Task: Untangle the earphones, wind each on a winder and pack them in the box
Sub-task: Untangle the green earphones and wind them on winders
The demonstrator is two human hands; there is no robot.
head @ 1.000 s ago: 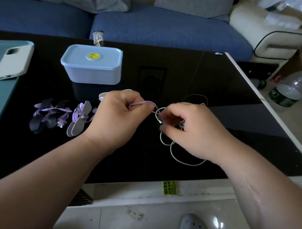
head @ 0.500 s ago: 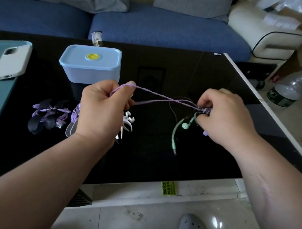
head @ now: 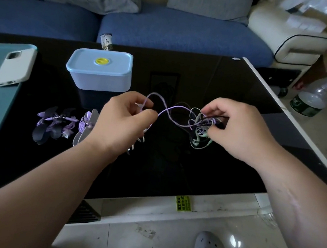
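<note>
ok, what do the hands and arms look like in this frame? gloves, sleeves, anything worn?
Both are bare. The left hand and right hand have no gloves, rings or tape that can be seen. Both forearms are uncovered down to the frame edge, with no sleeve, watch or wristband in view. The fingers are bare too, with short nails where they show.
</note>
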